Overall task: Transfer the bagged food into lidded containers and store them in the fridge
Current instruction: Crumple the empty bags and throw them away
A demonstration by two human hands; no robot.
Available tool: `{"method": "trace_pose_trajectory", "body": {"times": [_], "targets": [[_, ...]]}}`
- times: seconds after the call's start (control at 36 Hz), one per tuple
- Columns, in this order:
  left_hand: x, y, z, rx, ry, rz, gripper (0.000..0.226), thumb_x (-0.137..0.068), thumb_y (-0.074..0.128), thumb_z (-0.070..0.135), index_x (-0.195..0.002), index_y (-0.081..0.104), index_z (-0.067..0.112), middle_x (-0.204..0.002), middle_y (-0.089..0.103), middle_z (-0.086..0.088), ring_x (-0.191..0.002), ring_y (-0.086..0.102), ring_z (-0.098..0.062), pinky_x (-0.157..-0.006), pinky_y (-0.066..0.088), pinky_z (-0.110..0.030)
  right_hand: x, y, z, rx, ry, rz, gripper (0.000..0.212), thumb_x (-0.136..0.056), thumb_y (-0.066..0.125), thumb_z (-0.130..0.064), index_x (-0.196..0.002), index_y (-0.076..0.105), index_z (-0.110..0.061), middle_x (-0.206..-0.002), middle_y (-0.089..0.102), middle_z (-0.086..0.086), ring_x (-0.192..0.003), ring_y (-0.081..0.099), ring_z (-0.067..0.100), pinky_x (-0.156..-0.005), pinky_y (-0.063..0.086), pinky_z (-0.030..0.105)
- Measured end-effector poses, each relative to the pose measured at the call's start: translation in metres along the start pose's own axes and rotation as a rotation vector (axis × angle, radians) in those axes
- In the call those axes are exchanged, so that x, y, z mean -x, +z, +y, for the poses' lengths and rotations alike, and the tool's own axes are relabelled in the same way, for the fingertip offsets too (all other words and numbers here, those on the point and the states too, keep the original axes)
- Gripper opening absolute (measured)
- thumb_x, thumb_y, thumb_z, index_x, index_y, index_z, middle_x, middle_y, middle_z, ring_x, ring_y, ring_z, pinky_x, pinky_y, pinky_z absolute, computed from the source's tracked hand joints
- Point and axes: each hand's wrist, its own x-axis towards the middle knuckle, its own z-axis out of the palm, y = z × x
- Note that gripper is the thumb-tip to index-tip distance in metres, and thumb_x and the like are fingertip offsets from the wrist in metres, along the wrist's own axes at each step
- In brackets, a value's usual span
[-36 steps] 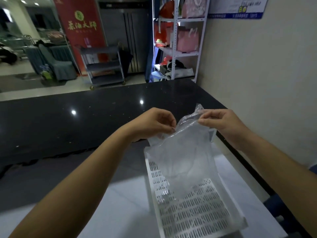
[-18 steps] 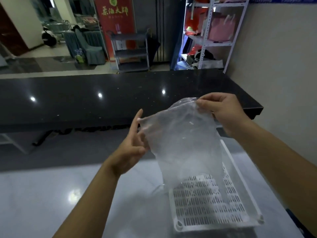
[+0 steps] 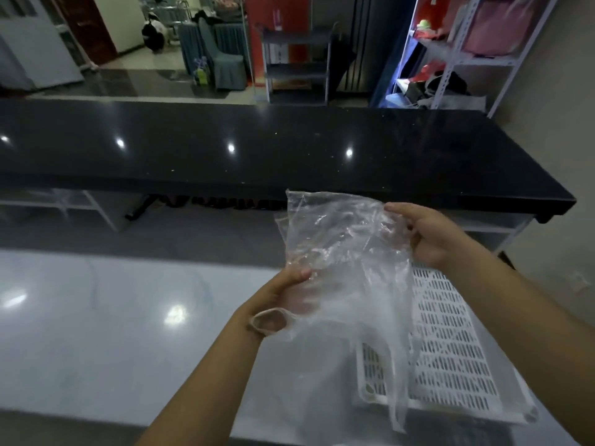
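A clear, crumpled plastic bag (image 3: 347,252) hangs between both hands above the pale worktop, and I see nothing inside it. My right hand (image 3: 431,236) pinches the bag's upper right edge. My left hand (image 3: 283,297) is partly under the plastic and grips the bag's lower left part, fingers seen through the film. The bag's lower end dangles over the left side of a white slotted plastic tray (image 3: 450,342). No lidded container or fridge is in view.
The pale glossy worktop (image 3: 112,317) runs left of the tray. Behind it stands a raised black stone counter (image 3: 257,146). A grey wall is at the right, and metal shelving (image 3: 457,53) with pink and red bags stands beyond.
My left hand has slid down from the bag's top edge to its lower left, under the plastic. The bag has spread wider and crumpled. My view has swung left and down.
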Motion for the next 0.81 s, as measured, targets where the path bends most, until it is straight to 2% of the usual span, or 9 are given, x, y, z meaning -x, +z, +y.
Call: {"method": "trace_pose_trajectory", "body": {"times": [0.08, 0.17, 0.28, 0.36, 0.44, 0.53, 0.64, 0.75, 0.81], "targets": [[-0.004, -0.003, -0.011, 0.064, 0.010, 0.049, 0.052, -0.066, 0.091, 0.020, -0.114, 0.074, 0.008, -0.115, 0.073, -0.017, -0.110, 0.070, -0.036, -0.088, 0.059, -0.051, 0.001, -0.008, 0.018, -0.109, 0.083, 0.023, 0.055, -0.082, 0.072, -0.048, -0.124, 0.064, -0.013, -0.117, 0.071, 0.013, -0.099, 0.073, 0.030, -0.075, 0.060, 0.043], [-0.004, -0.007, -0.017, 0.019, 0.003, 0.161, 0.062, -0.069, 0.086, 0.013, -0.125, 0.063, 0.000, -0.108, 0.071, -0.019, -0.099, 0.070, -0.037, -0.087, 0.057, -0.049, 0.010, -0.022, 0.047, -0.068, 0.130, -0.005, 0.072, -0.073, 0.068, -0.066, -0.129, 0.054, -0.021, -0.122, 0.069, 0.014, -0.109, 0.068, 0.035, -0.085, 0.057, 0.052], [0.000, -0.011, -0.023, -0.033, -0.048, 0.184, 0.059, -0.080, 0.077, 0.007, -0.135, 0.057, 0.003, -0.121, 0.067, -0.025, -0.105, 0.069, -0.041, -0.085, 0.059, -0.048, 0.031, -0.033, 0.093, 0.109, 0.283, -0.051, 0.056, -0.076, 0.075, -0.043, -0.120, 0.071, -0.009, -0.117, 0.072, 0.015, -0.110, 0.065, 0.038, -0.108, 0.043, 0.054], [0.003, -0.013, -0.023, -0.039, -0.091, 0.194, 0.047, -0.079, 0.077, 0.011, -0.124, 0.065, 0.007, -0.112, 0.074, -0.017, -0.097, 0.073, -0.035, -0.076, 0.061, -0.044, 0.039, -0.037, 0.108, 0.156, 0.284, -0.011, 0.041, -0.080, 0.074, -0.027, -0.112, 0.073, -0.003, -0.104, 0.077, 0.010, -0.091, 0.073, 0.029, -0.081, 0.060, 0.043], [0.002, -0.018, -0.019, -0.008, -0.183, 0.203, 0.031, -0.076, 0.080, 0.013, -0.107, 0.077, 0.009, -0.097, 0.076, -0.015, -0.080, 0.075, -0.034, -0.066, 0.061, -0.043, 0.040, -0.040, 0.107, 0.102, 0.303, -0.021, 0.031, -0.078, 0.073, -0.029, -0.101, 0.074, -0.008, -0.086, 0.077, 0.006, -0.064, 0.072, 0.019, -0.053, 0.056, 0.029], [-0.003, -0.022, -0.016, 0.023, -0.285, 0.211, 0.027, -0.063, 0.089, 0.015, -0.088, 0.080, 0.007, -0.081, 0.073, -0.018, -0.070, 0.074, -0.037, -0.061, 0.061, -0.045, 0.038, -0.040, 0.107, 0.056, 0.352, -0.026, 0.024, -0.076, 0.073, -0.033, -0.091, 0.075, -0.013, -0.080, 0.075, 0.005, -0.060, 0.070, 0.019, -0.050, 0.054, 0.028], [-0.013, -0.016, -0.010, -0.025, -0.278, 0.179, 0.015, -0.059, 0.086, 0.009, -0.074, 0.081, 0.010, -0.075, 0.075, -0.014, -0.067, 0.075, -0.031, -0.058, 0.061, -0.039, 0.037, -0.035, 0.107, 0.059, 0.268, -0.055, 0.006, -0.091, 0.066, -0.014, -0.095, 0.066, -0.018, -0.086, 0.076, 0.003, -0.068, 0.069, 0.017, -0.055, 0.055, 0.028], [-0.023, -0.003, 0.006, -0.067, -0.011, 0.137, 0.044, -0.081, 0.059, -0.008, -0.112, 0.070, 0.021, -0.091, 0.079, -0.007, -0.069, 0.075, -0.024, -0.050, 0.059, -0.033, 0.047, -0.032, 0.087, 0.060, 0.090, 0.014, 0.026, -0.091, 0.065, -0.007, -0.115, 0.068, -0.018, -0.092, 0.077, 0.002, -0.076, 0.070, 0.018, -0.057, 0.057, 0.028], [-0.020, 0.005, 0.018, -0.096, 0.137, 0.107, 0.058, -0.076, 0.056, -0.011, -0.115, 0.072, 0.030, -0.101, 0.078, -0.005, -0.072, 0.075, -0.025, -0.048, 0.060, -0.035, 0.057, -0.038, 0.073, 0.022, -0.058, -0.060, 0.038, -0.088, 0.067, -0.009, -0.124, 0.068, -0.020, -0.090, 0.076, 0.002, -0.073, 0.068, 0.015, -0.055, 0.057, 0.029]]}}
